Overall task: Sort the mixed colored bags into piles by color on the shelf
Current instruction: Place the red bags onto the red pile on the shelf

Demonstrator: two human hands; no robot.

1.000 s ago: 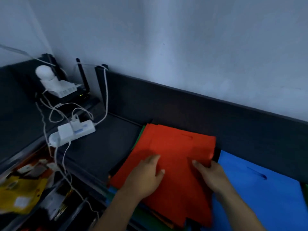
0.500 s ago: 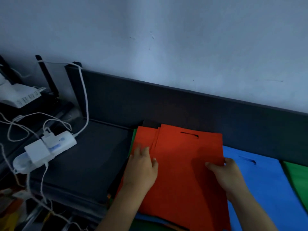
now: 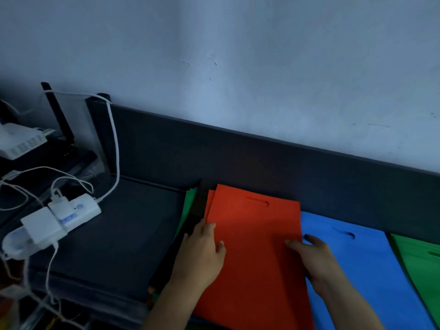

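Since a moment ago the red bag point(image 3: 252, 246) has been squared up so its right edge now lines up against the blue bag point(image 3: 362, 265), and both hands have slid out to its sides. The red bag lies flat on top of a mixed stack on the dark shelf point(image 3: 114, 234), its handle slot toward the back panel. The left hand point(image 3: 202, 253) rests flat on the bag's left edge with fingers straight and together, gripping nothing. The right hand point(image 3: 314, 256) lies at the bag's right edge, fingers loosely extended, thumb on the red and fingertips over the blue; it holds nothing. Edges of a green and a black bag peek out from under the red one at the left. A green bag point(image 3: 421, 265) lies just beside the blue one at far right. A white power strip point(image 3: 52, 222) with plugged cables sits well apart at the left.
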